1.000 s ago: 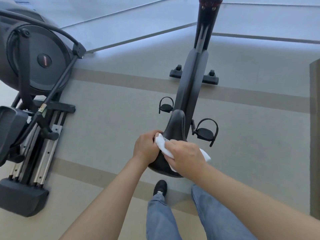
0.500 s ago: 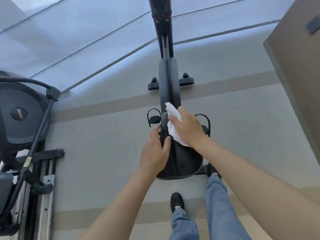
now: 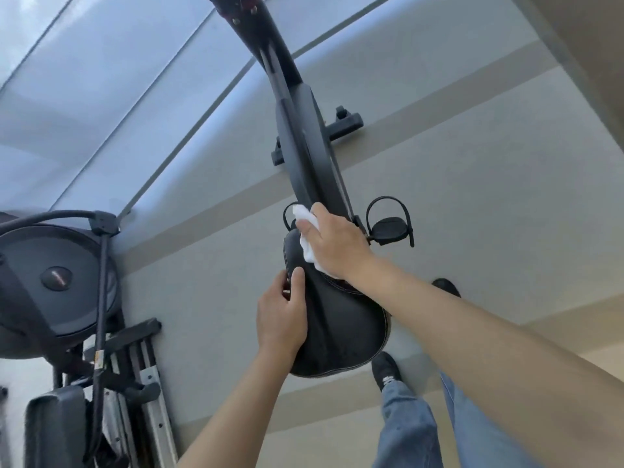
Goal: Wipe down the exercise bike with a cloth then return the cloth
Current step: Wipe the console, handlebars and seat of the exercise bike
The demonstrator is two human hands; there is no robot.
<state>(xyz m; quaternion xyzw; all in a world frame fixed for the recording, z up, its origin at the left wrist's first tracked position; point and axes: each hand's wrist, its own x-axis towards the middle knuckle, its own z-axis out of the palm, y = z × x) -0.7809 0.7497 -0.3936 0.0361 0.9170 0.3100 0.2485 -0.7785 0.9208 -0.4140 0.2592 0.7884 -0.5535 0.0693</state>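
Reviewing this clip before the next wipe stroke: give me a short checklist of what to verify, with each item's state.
1. White cloth under the right hand: ok.
2. Cloth touching the bike saddle nose: ok.
3. Left hand steadying the saddle's left edge: ok.
4. Saddle rear already wiped: cannot tell.
5. Frame ahead free of obstacles: ok.
6. Handlebars wiped: cannot tell, out of view.

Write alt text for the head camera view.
Seen from above, a person's right hand presses a white cloth onto the nose of a black exercise bike saddle while the left hand holds the saddle's left edge. An elliptical machine stands at left.
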